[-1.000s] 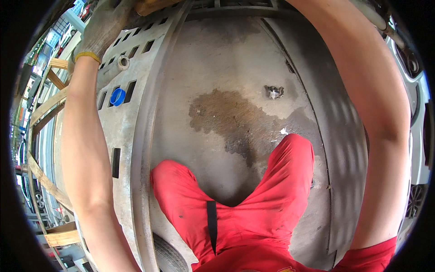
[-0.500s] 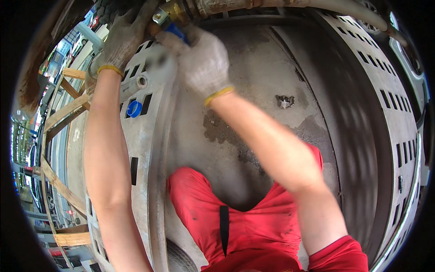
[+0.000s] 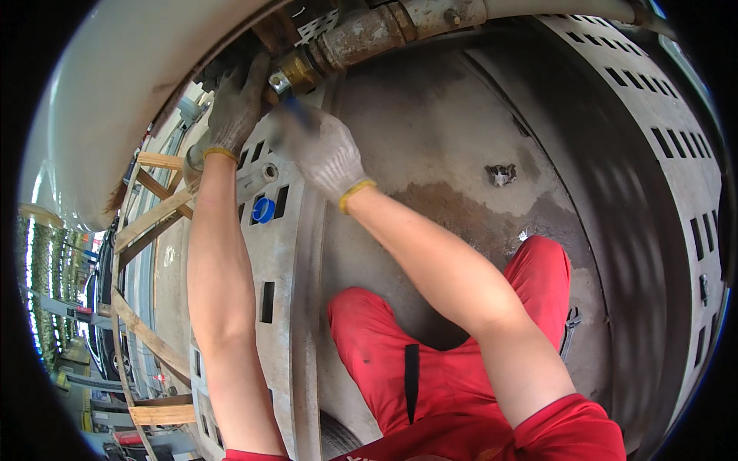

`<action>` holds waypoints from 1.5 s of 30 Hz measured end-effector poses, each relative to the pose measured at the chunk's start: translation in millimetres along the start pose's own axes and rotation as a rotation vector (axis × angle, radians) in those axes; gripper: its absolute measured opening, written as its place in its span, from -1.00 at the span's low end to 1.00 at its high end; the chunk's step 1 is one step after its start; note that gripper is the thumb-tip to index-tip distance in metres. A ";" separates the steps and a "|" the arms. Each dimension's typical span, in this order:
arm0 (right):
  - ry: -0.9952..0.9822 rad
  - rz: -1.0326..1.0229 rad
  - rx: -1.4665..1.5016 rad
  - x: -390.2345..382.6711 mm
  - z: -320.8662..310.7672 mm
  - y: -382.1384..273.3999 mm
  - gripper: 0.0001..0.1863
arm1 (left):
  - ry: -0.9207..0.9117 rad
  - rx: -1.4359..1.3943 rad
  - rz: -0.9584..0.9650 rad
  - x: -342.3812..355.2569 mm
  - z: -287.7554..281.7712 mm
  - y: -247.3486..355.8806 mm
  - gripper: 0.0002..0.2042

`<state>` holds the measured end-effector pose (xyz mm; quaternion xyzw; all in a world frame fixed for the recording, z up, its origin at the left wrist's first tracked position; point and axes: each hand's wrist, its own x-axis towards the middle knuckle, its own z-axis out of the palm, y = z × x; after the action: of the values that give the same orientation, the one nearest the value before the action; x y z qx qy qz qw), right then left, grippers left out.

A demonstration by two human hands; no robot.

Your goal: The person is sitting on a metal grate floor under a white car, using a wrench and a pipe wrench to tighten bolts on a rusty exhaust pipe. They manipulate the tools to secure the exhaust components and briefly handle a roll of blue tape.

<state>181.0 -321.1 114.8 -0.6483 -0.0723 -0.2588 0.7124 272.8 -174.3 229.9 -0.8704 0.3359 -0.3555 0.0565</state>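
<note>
A brass valve (image 3: 301,69) with a blue lever handle (image 3: 300,113) is fitted to the end of a dirty pipe (image 3: 361,38) at the top. My right hand (image 3: 327,150), in a whitish knit glove with a yellow cuff, is closed at the blue handle; its fingertips are blurred. Just left of the valve, my gloved left hand (image 3: 234,111) reaches up with bent fingers around something dark, which I cannot make out. A blue ring (image 3: 263,210) lies on the slotted metal rail below my hands, near an open-ended pipe stub (image 3: 260,180).
A pale vehicle body panel (image 3: 115,100) overhangs the upper left. Wooden framing (image 3: 157,211) stands beyond the left rail. Another slotted rail (image 3: 661,115) runs along the right. On the stained floor are a crumpled scrap (image 3: 502,175) and a wrench-like metal tool (image 3: 570,334).
The view has shifted, so most things appear farther right and lower. My right hand and the blue handle have swung down toward me about the valve. My left hand stays beside the valve.
</note>
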 end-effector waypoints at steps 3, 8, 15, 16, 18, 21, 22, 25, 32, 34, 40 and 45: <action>-0.392 0.346 0.214 8.8 -30.5 -33.4 -0.46 | -0.055 -0.057 0.008 3.8 -5.2 1.2 -0.21; 0.051 -0.130 0.116 8.8 16.7 -0.1 -0.46 | -0.039 -0.212 -0.222 18.5 4.5 4.7 -0.38; 0.269 -0.065 0.336 -8.1 81.0 -8.5 -0.45 | -0.117 -0.252 -0.325 1.0 0.2 -10.0 -0.28; 0.262 -0.078 0.285 -6.3 75.0 -6.6 -0.46 | -0.121 -0.355 -0.491 9.7 -9.5 12.4 -0.26; 0.298 -0.165 0.214 -5.3 70.8 -4.5 -0.47 | -0.117 -0.388 -0.469 10.9 -7.6 10.8 -0.25; 0.167 -0.014 0.223 3.7 68.5 -7.5 -0.71 | -0.152 -0.429 -0.455 13.1 -22.1 11.0 -0.23; 0.102 0.116 0.321 1.3 62.4 -17.6 -0.75 | -0.168 -0.493 -0.495 9.5 -29.5 18.6 -0.23; -0.034 0.531 0.754 -11.1 35.7 -67.9 -0.71 | -0.173 -0.637 -0.468 -0.4 -33.8 16.9 -0.23; 0.140 -0.172 0.130 25.6 51.1 16.0 -0.66 | -0.278 -0.750 -0.459 16.7 -46.3 35.6 -0.35; 0.198 -0.429 -0.354 25.1 44.6 16.3 -0.64 | -0.283 -0.749 -0.416 9.5 -42.5 27.8 -0.45; -0.106 -0.289 -0.244 19.2 2.6 -19.5 -0.51 | -0.031 -0.386 -0.074 -5.0 0.8 -18.0 -0.37; -0.231 0.006 0.047 24.2 -11.6 -18.6 -0.53 | -0.045 -0.442 -0.188 2.1 -5.6 -1.4 -0.34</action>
<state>190.5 -339.3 140.1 -0.6572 -0.1581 -0.1787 0.7149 271.0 -173.7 235.8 -0.8967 0.3219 -0.2576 -0.1614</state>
